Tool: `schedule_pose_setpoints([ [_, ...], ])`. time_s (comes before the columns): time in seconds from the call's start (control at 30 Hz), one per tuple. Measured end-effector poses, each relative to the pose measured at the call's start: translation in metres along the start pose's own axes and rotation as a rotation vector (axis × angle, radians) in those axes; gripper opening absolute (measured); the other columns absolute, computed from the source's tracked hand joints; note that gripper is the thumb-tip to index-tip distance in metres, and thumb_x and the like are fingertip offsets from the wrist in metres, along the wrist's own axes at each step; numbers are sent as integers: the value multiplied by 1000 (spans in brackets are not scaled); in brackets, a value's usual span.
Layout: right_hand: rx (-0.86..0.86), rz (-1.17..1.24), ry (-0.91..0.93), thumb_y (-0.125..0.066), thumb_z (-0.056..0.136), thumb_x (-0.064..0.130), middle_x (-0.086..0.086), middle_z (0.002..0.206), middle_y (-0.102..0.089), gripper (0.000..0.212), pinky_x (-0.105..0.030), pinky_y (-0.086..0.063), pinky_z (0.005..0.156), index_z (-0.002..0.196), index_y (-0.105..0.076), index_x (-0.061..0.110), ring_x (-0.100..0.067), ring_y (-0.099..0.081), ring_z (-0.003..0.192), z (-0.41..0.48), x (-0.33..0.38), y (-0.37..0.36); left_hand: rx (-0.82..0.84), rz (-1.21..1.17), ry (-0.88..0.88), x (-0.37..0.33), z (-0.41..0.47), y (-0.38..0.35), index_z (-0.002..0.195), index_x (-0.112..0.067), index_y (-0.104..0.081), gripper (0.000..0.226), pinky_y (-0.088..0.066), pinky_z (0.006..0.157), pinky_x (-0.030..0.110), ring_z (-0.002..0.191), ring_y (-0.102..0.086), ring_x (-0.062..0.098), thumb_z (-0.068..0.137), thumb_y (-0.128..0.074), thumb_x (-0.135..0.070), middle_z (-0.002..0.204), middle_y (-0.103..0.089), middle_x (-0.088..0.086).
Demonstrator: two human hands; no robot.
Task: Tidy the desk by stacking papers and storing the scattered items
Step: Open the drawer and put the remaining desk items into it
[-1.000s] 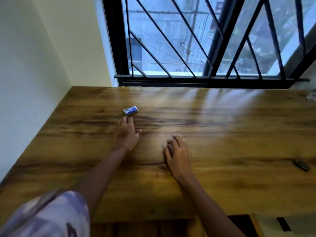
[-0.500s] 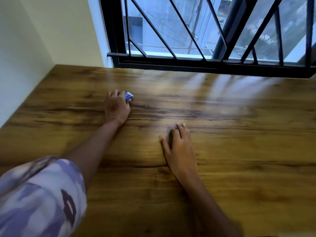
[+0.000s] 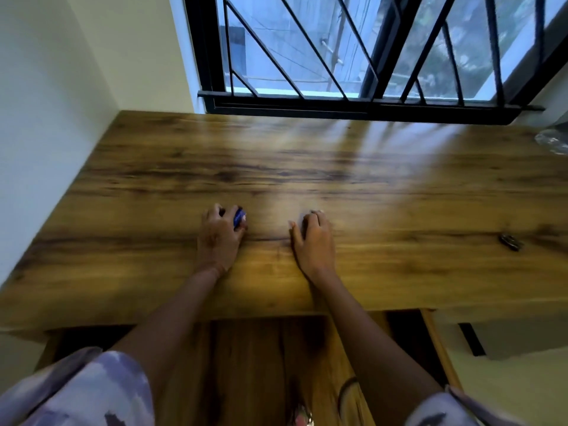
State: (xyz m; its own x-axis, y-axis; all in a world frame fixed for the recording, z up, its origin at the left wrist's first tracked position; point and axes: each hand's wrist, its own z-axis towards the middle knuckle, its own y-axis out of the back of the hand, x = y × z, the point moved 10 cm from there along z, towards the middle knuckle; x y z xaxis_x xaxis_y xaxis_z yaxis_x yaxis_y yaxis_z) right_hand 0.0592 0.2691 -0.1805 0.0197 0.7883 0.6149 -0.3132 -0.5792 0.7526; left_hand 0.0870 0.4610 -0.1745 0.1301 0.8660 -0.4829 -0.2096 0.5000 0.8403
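Observation:
My left hand [image 3: 218, 238] grips a small blue and white eraser [image 3: 239, 217] just above the wooden desk [image 3: 384, 186], its fingers curled round it. Only the eraser's blue end shows past my fingers. To its right, my right hand [image 3: 313, 241] rests palm down on the desk with loosely bent fingers and holds nothing.
A small dark clip [image 3: 510, 241] lies on the desk at the right. Crumpled clear plastic [image 3: 553, 141] sits at the far right edge. An open wooden drawer [image 3: 276, 364] sticks out below the desk's front edge. A barred window [image 3: 353, 56] stands behind; a wall bounds the left.
My left hand reached the eraser, closed round it and drew it back toward the desk's front. My right hand stayed resting on the desk. The view tilted down, showing the open drawer.

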Motion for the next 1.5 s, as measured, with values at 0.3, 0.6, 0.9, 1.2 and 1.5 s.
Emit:
schedule_pose_setpoints([
  [0.3,87,209,11,-55,91,21,-6,110,-55,19,-30,-44,91,105,-56,8,-17,-52,104,-116,-19,47,90,-85,-9,-29,-97,17,120,-8,-56,32,-45,82,32,102,-51,29,91,-55,-20,107,-50,14],
  [0.6,-40,-49,-126,-55,90,16,-9,112,-57,21,-29,-44,89,109,-58,6,-22,-54,105,-135,-132,151,105,-104,3,-52,-137,22,126,-7,-52,39,-49,83,37,103,-52,32,89,-56,-19,112,-53,19],
  [0.9,-3,-314,-328,-45,95,20,-21,151,-22,46,-43,-23,112,135,-36,-1,-36,-18,140,-63,-259,232,38,-66,79,-83,-135,10,127,-6,-51,40,-51,83,38,103,-52,32,90,-56,-20,113,-52,18],
  [1.2,145,-483,-353,-31,100,25,-16,156,-9,48,-47,-18,113,145,-22,11,-35,-11,142,-8,-293,230,51,33,129,-89,-146,-2,126,-6,-52,42,-50,74,38,93,-53,30,87,-60,-20,104,-52,17],
  [1.5,-122,-439,-176,-50,86,0,-26,108,-58,16,-42,-45,80,100,-59,-3,-40,-52,101,-26,-249,239,34,-11,129,-88,-166,2,123,-6,-54,40,-46,69,28,92,-54,27,87,-61,-21,106,-54,16],
])
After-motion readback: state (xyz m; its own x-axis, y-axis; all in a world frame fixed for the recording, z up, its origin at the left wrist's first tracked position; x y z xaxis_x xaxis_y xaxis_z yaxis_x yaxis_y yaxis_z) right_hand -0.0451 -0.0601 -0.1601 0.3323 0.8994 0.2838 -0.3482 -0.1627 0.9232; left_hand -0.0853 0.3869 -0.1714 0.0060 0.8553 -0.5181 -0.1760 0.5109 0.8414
